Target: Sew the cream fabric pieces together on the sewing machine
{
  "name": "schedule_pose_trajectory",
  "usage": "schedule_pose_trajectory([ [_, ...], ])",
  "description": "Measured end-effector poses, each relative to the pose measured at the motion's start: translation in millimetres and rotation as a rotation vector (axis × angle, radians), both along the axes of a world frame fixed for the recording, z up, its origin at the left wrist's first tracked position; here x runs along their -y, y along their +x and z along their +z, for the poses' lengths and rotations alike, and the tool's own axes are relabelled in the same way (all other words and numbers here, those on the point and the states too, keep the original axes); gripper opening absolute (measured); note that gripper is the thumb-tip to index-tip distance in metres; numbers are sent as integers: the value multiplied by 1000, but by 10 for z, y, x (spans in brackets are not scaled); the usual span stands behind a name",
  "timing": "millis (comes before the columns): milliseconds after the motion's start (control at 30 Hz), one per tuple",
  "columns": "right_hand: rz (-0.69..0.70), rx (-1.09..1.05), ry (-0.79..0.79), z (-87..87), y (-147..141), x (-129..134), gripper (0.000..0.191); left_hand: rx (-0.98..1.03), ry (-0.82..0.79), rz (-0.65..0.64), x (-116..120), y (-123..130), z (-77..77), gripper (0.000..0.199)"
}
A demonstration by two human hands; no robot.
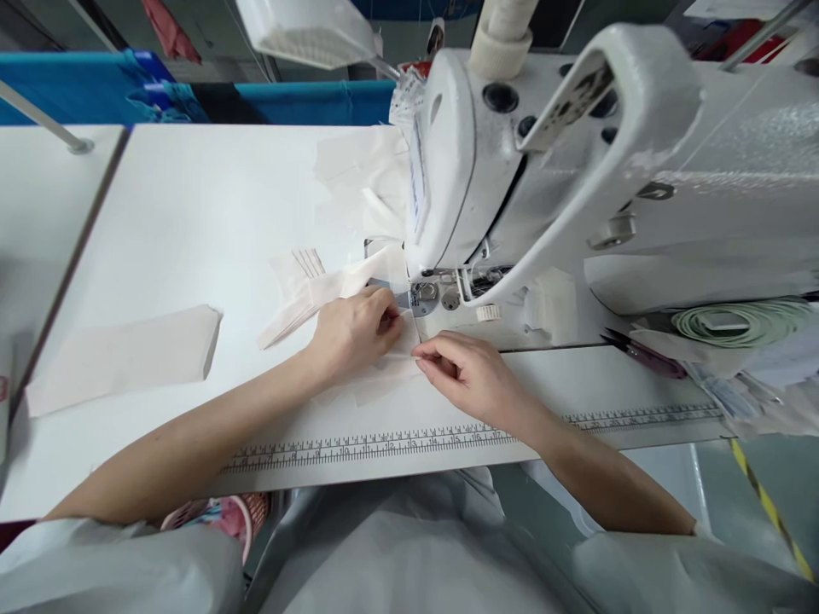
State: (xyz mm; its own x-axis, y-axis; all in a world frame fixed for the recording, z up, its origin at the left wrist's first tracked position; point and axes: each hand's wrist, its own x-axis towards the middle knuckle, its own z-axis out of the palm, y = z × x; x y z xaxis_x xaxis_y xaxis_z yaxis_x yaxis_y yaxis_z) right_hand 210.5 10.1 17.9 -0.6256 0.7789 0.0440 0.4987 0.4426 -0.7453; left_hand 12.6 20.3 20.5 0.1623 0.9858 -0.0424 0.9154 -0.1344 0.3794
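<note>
A pale, sheer fabric piece (pixel 397 368) lies on the table just in front of the sewing machine (pixel 448 162). My left hand (pixel 357 328) is closed on its upper part, close to the needle area, with the fingertips curled under. At the fabric's right edge, my right hand (pixel 470 375) pinches it between thumb and fingers. Left of the needle, a pale strip (pixel 371 266) runs toward a small stack of layered fabric pieces (pixel 300 294). The presser foot is mostly hidden behind the machine head and my left hand.
A stack of pale cut pieces (pixel 128 358) lies at the left. Thread snips (pixel 646 354) and a coil of light green cord (pixel 735 324) are at the right. A ruler tape (pixel 384 445) runs along the front edge. A pink basket (pixel 246 520) stands below.
</note>
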Motion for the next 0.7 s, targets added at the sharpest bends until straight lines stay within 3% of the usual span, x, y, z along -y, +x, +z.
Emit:
schedule_pose_trajectory([
  [433,-2,140,199,-53,32,-4,24,-16,19,8,14,7,-10,15],
  [700,112,619,484,55,-40,-117,44,-48,32,4,11,4,-27,21],
])
